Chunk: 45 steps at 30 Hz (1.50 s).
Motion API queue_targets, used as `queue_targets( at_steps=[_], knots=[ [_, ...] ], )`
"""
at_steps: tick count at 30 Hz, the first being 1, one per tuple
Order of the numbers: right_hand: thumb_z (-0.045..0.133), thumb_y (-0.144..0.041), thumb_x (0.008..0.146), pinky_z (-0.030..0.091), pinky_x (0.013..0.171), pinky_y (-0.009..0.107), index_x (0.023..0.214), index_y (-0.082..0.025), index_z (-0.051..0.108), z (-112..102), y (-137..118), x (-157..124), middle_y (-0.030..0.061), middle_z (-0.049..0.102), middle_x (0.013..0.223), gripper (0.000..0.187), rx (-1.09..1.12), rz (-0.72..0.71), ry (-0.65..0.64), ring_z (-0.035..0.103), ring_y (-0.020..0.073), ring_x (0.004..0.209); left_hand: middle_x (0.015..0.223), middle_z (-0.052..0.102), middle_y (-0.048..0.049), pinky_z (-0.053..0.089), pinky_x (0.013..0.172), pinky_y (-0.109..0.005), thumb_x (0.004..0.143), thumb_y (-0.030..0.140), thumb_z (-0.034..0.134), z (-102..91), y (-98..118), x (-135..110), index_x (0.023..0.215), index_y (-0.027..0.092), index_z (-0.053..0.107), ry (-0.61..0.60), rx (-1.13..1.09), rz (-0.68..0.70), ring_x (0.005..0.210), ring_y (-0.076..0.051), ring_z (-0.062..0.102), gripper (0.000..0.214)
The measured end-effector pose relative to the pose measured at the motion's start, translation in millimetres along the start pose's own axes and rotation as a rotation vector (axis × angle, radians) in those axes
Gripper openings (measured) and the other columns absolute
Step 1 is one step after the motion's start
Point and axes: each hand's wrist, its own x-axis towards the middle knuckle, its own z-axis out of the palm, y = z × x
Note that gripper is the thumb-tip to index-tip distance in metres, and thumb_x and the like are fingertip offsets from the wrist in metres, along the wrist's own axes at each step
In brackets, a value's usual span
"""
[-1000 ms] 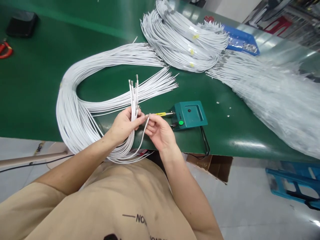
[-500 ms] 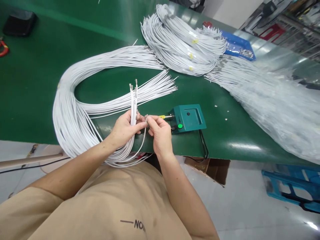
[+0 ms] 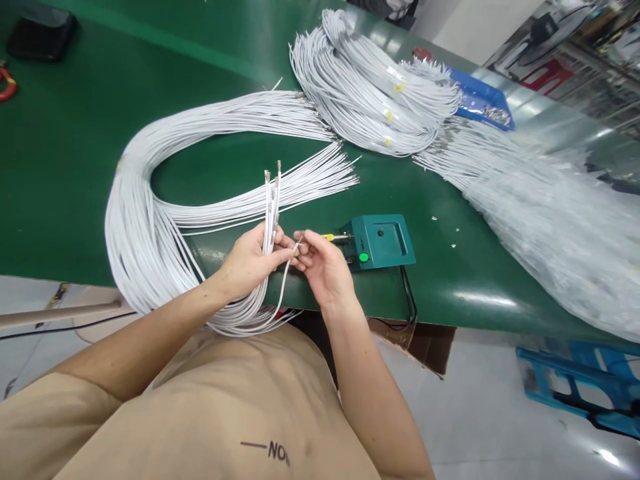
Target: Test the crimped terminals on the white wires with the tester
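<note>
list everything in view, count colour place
Flat worktable: one, green, centre
Thin wire bunch: one, white, centre
Single thin wire: one, white, near edge
Curved wire bundle: one, white, left
Coiled wire bundles: several, white, far side
Plastic-covered wire bundle: one, white, right
Boxy device: one, teal, centre right
Slim rod: one, yellow, device's left
Shallow plastic tray: one, blue, beside coils
Flat object: one, black, far left
Looped handle: one, orange, left edge
Cardboard box: one, brown, below table
Plastic stool: one, blue, right floor
Left hand: one, bare, around bunch
Right hand: one, bare, beside wire
Shirt: one, tan, bottom
</note>
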Motion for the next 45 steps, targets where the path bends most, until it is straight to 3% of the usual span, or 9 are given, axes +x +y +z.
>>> queue_targets(
  at_steps=[5,8,17,22,28,30,36,40,45],
  knots=[
    [0.069,-0.039,0.071,0.027,0.046,0.022,0.064,-0.015,0.063,2.9,-12.0,3.4,-0.0067,0.043,0.051,0.026,-0.200,0.008,-0.060,0.037,0.0052,0.045,0.075,0.065,0.0023,0.052,0.063,-0.026,0.072,0.018,0.066,3.6,6.9,-3.2,0.079,0.019,0.042,-0.046,-0.072,0.008,0.064,-0.013,0.065,0.025],
    [0.072,-0.037,0.069,0.029,0.048,0.022,0.060,-0.015,0.060,-0.8,-11.3,3.0,-0.0069,0.042,0.052,0.027,-0.154,0.045,-0.103,0.035,0.0046,0.047,0.078,0.066,0.0013,0.052,0.063,-0.026,0.072,0.019,0.066,0.5,4.9,-3.0,0.078,0.019,0.042,-0.039,-0.016,0.014,0.066,-0.012,0.065,0.025],
    [0.071,-0.034,0.071,0.037,0.054,0.022,0.079,-0.016,0.071,-3.7,-3.9,-10.3,-0.0028,0.057,0.065,0.020,-0.160,-0.070,0.019,0.042,0.0052,0.054,0.081,0.064,0.0012,0.050,0.064,-0.024,0.074,0.022,0.067,-1.7,2.0,-1.7,0.089,0.018,0.050,-0.011,-0.041,0.038,0.067,-0.012,0.063,0.023],
    [0.067,-0.032,0.074,0.046,0.065,0.026,0.081,-0.017,0.070,2.4,-2.4,-14.9,0.0015,0.067,0.077,0.016,-0.561,-0.316,0.171,0.056,0.0115,0.065,0.080,0.057,0.0021,0.046,0.057,-0.021,0.078,0.025,0.064,-1.2,3.8,-3.3,0.120,0.020,0.053,-0.104,-0.129,0.035,0.059,-0.008,0.056,0.043],
    [0.041,-0.023,0.091,0.042,0.078,0.032,0.078,-0.018,0.061,-7.6,5.8,-13.2,0.0079,0.060,0.082,0.025,-1.441,-0.887,0.168,0.053,0.0185,0.081,0.077,0.055,0.0022,0.043,0.057,-0.018,0.074,0.018,0.070,-2.7,3.9,0.9,0.110,0.016,0.059,-0.209,-0.434,-0.157,0.059,-0.005,0.052,0.038],
    [0.037,-0.021,0.093,0.039,0.079,0.034,0.079,-0.017,0.061,-12.4,2.0,-12.1,0.0101,0.061,0.084,0.029,-1.699,-0.979,0.109,0.050,0.0203,0.082,0.075,0.056,0.0020,0.043,0.055,-0.016,0.071,0.015,0.072,-2.8,3.7,3.8,0.109,0.015,0.059,-0.216,-0.496,-0.220,0.060,-0.005,0.054,0.039],
    [0.044,-0.022,0.091,0.034,0.085,0.037,0.109,-0.016,0.058,-28.1,-38.0,-4.6,0.0106,0.064,0.106,0.024,-1.943,-0.894,0.072,0.049,0.0247,0.098,0.076,0.058,-0.0001,0.031,0.040,-0.014,0.069,0.022,0.074,0.3,-3.2,14.8,0.109,0.014,0.059,-0.103,-0.332,-0.148,0.070,-0.013,0.064,0.043],
    [0.050,-0.018,0.086,0.032,0.091,0.038,0.090,-0.017,0.062,-40.8,-56.2,3.8,0.0066,0.068,0.085,0.013,-2.028,-0.764,-0.042,0.053,0.0222,0.085,0.075,0.062,-0.0015,0.032,0.039,-0.016,0.070,0.028,0.073,4.1,-8.8,20.5,0.108,0.014,0.059,-0.090,-0.179,-0.101,0.063,-0.012,0.063,0.043],
    [0.054,-0.012,0.080,0.033,0.089,0.035,0.085,-0.017,0.061,-46.5,-60.4,8.6,0.0067,0.067,0.086,0.010,-1.984,-0.742,-0.137,0.052,0.0217,0.092,0.076,0.069,-0.0037,0.035,0.040,-0.019,0.071,0.031,0.071,8.0,-12.4,25.2,0.108,0.014,0.060,-0.064,-0.044,-0.091,0.040,-0.004,0.045,0.042]
  ],
)
